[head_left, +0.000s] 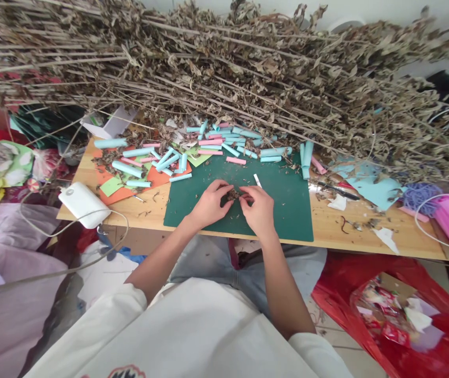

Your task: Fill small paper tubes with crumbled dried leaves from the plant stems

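Note:
My left hand [212,203] and my right hand [259,209] come together over the green cutting mat [291,210]. Between their fingertips is a small clump of dried leaves [232,194], pinched from both sides. Just beyond my right hand a small white strip [257,180] lies on the mat. Leaf crumbs are scattered around it. Many blue paper rolls [276,151] and some pink paper rolls [236,160] lie along the mat's far edge and to the left.
A large heap of dried stalks [224,63] spans the back of the table. At left sits a white power bank [84,205] with a cable. To the right are a black pen [338,191], purple yarn [421,198] and a red bag [338,283] of scraps below.

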A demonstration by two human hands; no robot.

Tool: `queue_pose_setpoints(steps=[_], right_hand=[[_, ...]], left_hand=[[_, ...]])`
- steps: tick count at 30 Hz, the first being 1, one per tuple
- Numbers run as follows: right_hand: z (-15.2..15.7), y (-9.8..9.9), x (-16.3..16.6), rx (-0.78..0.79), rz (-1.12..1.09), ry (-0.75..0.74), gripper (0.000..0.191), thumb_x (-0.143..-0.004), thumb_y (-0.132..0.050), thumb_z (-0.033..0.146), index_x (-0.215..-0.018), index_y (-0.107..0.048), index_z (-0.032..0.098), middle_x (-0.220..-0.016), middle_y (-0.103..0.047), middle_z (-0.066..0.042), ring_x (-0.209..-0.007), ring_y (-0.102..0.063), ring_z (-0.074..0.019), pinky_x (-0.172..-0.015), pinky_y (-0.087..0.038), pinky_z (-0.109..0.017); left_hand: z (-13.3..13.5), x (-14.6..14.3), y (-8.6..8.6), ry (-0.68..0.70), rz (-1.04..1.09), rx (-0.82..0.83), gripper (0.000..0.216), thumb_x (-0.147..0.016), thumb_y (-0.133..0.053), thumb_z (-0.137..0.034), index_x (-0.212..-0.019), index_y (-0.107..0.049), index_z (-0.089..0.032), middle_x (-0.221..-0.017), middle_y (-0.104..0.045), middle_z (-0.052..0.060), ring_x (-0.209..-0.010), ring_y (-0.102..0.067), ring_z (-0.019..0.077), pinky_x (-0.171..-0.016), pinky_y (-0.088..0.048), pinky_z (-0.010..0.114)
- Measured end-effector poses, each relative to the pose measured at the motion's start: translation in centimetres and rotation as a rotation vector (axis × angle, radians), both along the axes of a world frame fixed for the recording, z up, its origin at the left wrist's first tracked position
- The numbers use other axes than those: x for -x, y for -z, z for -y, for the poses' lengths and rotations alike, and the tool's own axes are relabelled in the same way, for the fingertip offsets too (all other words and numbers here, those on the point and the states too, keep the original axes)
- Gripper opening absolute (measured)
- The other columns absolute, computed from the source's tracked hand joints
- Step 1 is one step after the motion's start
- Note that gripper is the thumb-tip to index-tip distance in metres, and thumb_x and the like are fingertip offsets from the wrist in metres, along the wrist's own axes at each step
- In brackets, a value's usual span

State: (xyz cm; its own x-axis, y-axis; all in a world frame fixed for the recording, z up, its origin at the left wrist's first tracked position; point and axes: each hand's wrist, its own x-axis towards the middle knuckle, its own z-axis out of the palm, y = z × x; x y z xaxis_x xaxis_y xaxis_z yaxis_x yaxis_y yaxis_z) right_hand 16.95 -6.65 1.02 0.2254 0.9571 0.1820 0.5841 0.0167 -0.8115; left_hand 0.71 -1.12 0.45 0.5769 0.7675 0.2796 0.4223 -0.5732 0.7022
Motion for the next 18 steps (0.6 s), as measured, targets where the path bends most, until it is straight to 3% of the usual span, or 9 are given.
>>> queue_pose_setpoints(steps=[6, 11, 15, 18], right_hand=[[-0.3, 0.2, -0.2, 0.064, 0.213, -0.066, 0.028, -0.079, -0.06, 0.015, -0.105, -0.071, 0.018, -0.094, -0.069, -0.009, -0.077, -0.065, -0.02, -0.077, -0.057, -0.037], [-0.7, 0.3, 0.6, 0.035, 0.329, -0.063, 0.024, -0.082, -0.055, 0.013, -0.096, -0.074, 0.017, -0.09, -0.071, -0.011, -0.083, -0.065, -0.023, -0.08, -0.054, -0.038], [-0.6, 0.1, 0.8, 0.005, 0.186, -0.004, 0.017, -0.081, -0.057, 0.016, -0.086, -0.074, 0.018, -0.082, -0.071, -0.007, -0.069, -0.064, -0.0182, -0.07, -0.054, -0.032], [-0.3, -0.1, 0.4, -0.05, 0.016, 0.128, 0.013, -0.079, -0.062, 0.021, -0.082, -0.074, 0.019, -0.078, -0.072, -0.004, -0.062, -0.063, -0.0151, -0.065, -0.054, -0.03]], left_hand=[[-0.8, -0.2, 0.7, 0.041, -0.087, -0.073, 0.025, -0.09, -0.056, -0.016, -0.109, -0.071, -0.019, -0.1, -0.066, 0.01, -0.097, -0.059, 0.0233, -0.089, -0.052, 0.041], [-1.1, -0.5, 0.8, 0.059, -0.052, -0.027, 0.02, -0.089, -0.056, -0.016, -0.101, -0.073, -0.019, -0.095, -0.07, 0.009, -0.092, -0.061, 0.0226, -0.085, -0.051, 0.038], [-1.1, -0.5, 0.6, -0.015, 0.044, 0.076, 0.016, -0.084, -0.062, -0.016, -0.093, -0.074, -0.019, -0.085, -0.071, 0.007, -0.082, -0.063, 0.02, -0.077, -0.051, 0.033], [-0.8, -0.2, 0.2, -0.113, 0.168, 0.186, 0.014, -0.081, -0.065, -0.02, -0.092, -0.075, -0.02, -0.082, -0.071, 0.005, -0.074, -0.063, 0.0173, -0.073, -0.051, 0.031]])
